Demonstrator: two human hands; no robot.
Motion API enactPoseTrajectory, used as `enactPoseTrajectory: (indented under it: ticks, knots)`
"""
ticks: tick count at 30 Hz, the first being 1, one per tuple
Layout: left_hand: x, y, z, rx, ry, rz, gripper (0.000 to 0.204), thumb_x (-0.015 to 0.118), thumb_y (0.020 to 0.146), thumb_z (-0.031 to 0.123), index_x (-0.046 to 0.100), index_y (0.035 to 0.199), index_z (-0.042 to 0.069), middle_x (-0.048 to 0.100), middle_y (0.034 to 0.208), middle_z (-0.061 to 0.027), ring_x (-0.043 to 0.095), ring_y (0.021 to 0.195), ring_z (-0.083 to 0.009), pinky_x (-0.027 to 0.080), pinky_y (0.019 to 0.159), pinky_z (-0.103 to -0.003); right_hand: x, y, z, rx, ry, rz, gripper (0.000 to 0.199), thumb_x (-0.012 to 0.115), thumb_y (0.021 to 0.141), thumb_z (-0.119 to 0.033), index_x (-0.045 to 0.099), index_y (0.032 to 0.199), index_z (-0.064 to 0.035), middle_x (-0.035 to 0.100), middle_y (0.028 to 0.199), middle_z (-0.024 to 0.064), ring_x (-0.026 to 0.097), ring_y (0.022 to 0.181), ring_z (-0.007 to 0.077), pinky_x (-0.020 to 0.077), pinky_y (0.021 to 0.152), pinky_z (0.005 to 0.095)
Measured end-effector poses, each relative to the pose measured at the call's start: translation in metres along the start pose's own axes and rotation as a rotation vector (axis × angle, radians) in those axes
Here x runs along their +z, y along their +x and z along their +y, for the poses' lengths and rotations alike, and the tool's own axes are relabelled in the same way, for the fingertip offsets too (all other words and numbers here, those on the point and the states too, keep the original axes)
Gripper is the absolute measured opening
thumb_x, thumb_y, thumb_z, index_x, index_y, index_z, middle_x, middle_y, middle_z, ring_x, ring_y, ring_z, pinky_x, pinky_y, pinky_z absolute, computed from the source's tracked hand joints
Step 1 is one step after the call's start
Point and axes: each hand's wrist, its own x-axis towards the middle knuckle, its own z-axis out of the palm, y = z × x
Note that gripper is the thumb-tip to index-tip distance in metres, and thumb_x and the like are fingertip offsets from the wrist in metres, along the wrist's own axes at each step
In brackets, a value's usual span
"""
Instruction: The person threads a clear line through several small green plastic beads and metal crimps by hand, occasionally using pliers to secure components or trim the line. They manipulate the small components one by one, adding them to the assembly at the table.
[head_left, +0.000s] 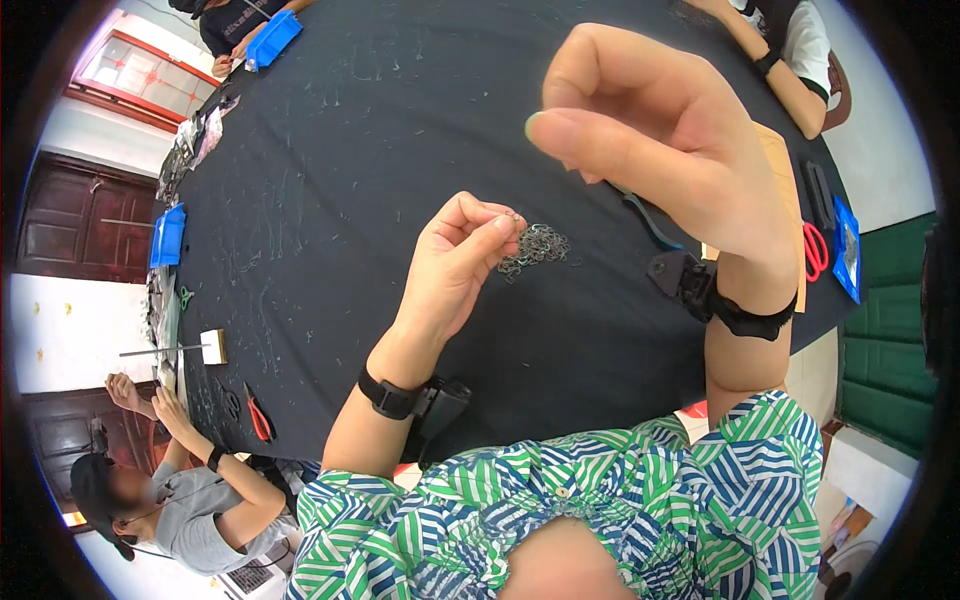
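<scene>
My left hand (455, 255) is over the black tablecloth, its thumb and forefinger pinched on a small metal piece (516, 216). Just beyond and beside those fingertips lies a heap of small grey metal links (542, 246); whether they are joined into a chain I cannot tell. Raised higher and closer to the camera, my right hand (650, 140) has its fingers curled in and the thumb against them. Anything between those fingertips is hidden or too small to name. Partly behind the right hand lies a tool with a dark blue handle (657, 222).
Right side: tan paper (785, 190), red-handled scissors (815, 252), a blue packet (847, 248). Left edge: red-handled pliers (259, 413), a block with a rod (213, 347), a blue bin (167, 236). A person (200, 500) works at left; others sit across the table.
</scene>
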Motion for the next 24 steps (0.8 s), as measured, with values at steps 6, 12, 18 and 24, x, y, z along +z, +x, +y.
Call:
enactPoseTrajectory:
  ticks: [6, 12, 18, 24]
  knots:
    - [-0.003, -0.009, 0.016, 0.207, 0.297, 0.120, 0.007, 0.062, 0.094, 0.004, 0.059, 0.090, 0.007, 0.067, 0.097, -0.0081, 0.060, 0.083, -0.0110, 0.050, 0.078, -0.025, -0.022, 0.004, 0.033, -0.123, -0.867, 0.256, 0.014, 0.068, 0.089, -0.013, 0.061, 0.095, -0.0028, 0.061, 0.091, -0.0019, 0.053, 0.071, 0.0048, 0.0433, 0.063, 0.0249]
    - [-0.004, -0.024, 0.036, 0.259, 0.395, 0.208, 0.006, 0.064, 0.094, 0.003, 0.060, 0.089, 0.005, 0.067, 0.098, -0.0090, 0.061, 0.084, -0.0103, 0.051, 0.079, -0.025, 0.032, 0.008, 0.030, 0.158, -0.075, -0.116, 0.033, 0.064, 0.089, -0.008, 0.055, 0.120, -0.0011, 0.065, 0.112, 0.0058, 0.067, 0.072, 0.0078, 0.0495, 0.056, 0.0207]
    - [-0.001, -0.029, 0.038, 0.310, 0.442, 0.198, 0.006, 0.066, 0.092, 0.004, 0.060, 0.090, 0.004, 0.068, 0.098, -0.0071, 0.061, 0.082, -0.0088, 0.050, 0.077, -0.023, 0.053, 0.008, 0.052, 0.124, -0.161, -0.199, 0.021, 0.065, 0.088, -0.006, 0.058, 0.107, 0.0019, 0.067, 0.094, 0.0070, 0.065, 0.068, 0.0108, 0.0487, 0.057, 0.0232]
    - [-0.001, -0.034, 0.041, 0.270, 0.474, 0.227, 0.005, 0.067, 0.092, 0.004, 0.062, 0.092, 0.003, 0.068, 0.098, -0.0072, 0.062, 0.081, -0.0084, 0.051, 0.076, -0.022, 0.059, 0.009, 0.058, -0.160, -0.347, -0.054, 0.009, 0.070, 0.082, -0.004, 0.063, 0.086, -0.0016, 0.057, 0.073, 0.0042, 0.056, 0.061, 0.0136, 0.0450, 0.053, 0.0277]
